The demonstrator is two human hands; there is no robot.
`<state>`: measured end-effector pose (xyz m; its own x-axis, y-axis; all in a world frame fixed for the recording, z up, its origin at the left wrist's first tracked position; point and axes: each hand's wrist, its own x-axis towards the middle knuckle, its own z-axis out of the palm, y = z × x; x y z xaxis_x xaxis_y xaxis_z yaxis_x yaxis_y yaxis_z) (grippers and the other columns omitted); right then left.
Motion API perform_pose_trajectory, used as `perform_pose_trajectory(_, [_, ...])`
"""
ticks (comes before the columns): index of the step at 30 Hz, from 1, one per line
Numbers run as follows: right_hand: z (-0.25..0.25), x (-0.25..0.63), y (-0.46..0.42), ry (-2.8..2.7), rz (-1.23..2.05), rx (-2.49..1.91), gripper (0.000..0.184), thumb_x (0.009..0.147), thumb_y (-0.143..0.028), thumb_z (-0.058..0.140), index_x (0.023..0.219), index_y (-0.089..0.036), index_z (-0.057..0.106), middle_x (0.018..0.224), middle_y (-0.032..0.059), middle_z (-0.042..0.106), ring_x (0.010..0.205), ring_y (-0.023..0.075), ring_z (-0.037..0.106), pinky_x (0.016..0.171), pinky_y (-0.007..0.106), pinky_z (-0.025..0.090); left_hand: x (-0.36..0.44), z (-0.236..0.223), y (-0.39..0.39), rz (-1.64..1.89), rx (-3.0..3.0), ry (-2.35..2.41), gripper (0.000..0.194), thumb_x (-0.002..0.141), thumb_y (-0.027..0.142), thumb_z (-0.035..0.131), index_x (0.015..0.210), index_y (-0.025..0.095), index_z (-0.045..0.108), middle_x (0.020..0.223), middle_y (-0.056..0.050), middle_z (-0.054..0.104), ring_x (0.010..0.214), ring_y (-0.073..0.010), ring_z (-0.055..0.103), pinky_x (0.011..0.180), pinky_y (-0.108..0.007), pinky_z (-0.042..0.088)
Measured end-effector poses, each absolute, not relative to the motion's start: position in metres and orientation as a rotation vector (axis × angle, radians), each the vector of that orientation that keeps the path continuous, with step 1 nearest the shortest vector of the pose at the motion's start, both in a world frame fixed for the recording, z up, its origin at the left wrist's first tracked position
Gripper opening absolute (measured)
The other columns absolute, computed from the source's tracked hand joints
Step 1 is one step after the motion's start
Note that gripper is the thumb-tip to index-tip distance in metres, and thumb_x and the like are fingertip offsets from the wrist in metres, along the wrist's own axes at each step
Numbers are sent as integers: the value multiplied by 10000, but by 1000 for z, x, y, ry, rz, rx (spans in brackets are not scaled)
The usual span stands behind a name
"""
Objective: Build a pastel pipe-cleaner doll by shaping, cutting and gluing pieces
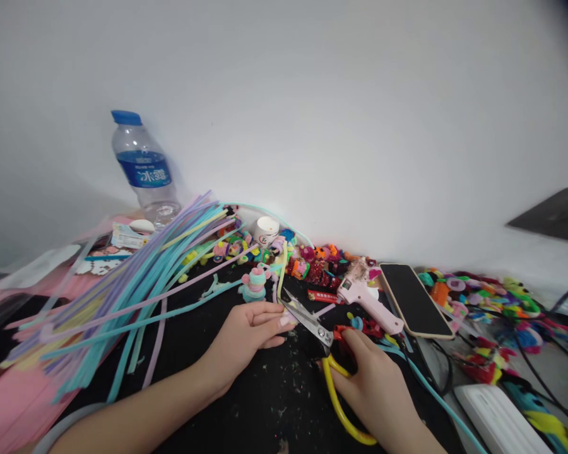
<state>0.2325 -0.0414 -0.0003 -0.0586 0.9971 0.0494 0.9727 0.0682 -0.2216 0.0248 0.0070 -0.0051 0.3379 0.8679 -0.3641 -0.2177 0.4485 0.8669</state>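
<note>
My right hand is closed round the yellow and red handles of a pair of scissors. The metal blades point up and left, slightly apart, beside the fingertips of my left hand. Those fingers pinch a pale yellow pipe cleaner, which stands up past the blades; its lower end is partly hidden by the fingers. Just beyond my left hand sits a small teal and pink fuzzy figure.
A bundle of pastel pipe cleaners spreads across the left. Behind it stands a water bottle. To the right lie a pink glue gun, a phone, a white power bank and colourful fuzzy pieces. A white cup stands near the wall.
</note>
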Motion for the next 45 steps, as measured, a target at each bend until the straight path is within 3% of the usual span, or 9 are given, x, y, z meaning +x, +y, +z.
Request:
perform_pose_trajectory(14, [6, 230, -43, -2149, 252, -2032, 193, 741, -319, 563, 896, -204, 564, 873, 63, 653, 778, 247, 650, 630, 300, 486, 25, -5, 7, 810, 845, 995, 294, 689, 353, 683, 918, 169, 669, 931, -75, 720, 964, -219, 623, 764, -270, 502])
perform_pose_trajectory(24, [9, 233, -42, -2224, 197, -2054, 120, 735, -328, 574, 760, -218, 536, 736, 12, 635, 625, 202, 628, 506, 250, 400, 26, -5, 6, 801, 853, 1002, 281, 683, 343, 692, 907, 174, 672, 917, -65, 724, 955, -209, 627, 749, -245, 506])
perform_pose_trajectory(29, [8, 235, -42, -2256, 167, -2015, 188, 755, -357, 555, 651, -219, 481, 628, -3, 597, 517, 168, 573, 463, 240, 358, 26, -5, 6, 799, 852, 995, 294, 676, 353, 694, 913, 179, 682, 915, -69, 727, 956, -216, 626, 751, -255, 507])
perform_pose_trajectory(40, [11, 241, -42, -2143, 246, -1982, 246, 699, -294, 562, 894, -208, 440, 841, 56, 591, 718, 226, 593, 610, 305, 452, 26, -5, 7, 808, 837, 987, 268, 722, 295, 662, 960, 173, 660, 937, -66, 723, 927, -204, 648, 729, -238, 507])
perform_pose_trajectory(45, [10, 237, -44, -2150, 376, -2028, 191, 724, -314, 558, 871, -219, 479, 831, 38, 600, 727, 232, 592, 610, 304, 428, 26, -5, 6, 801, 908, 972, 241, 733, 281, 648, 951, 183, 676, 944, -56, 717, 911, -211, 653, 726, -246, 508])
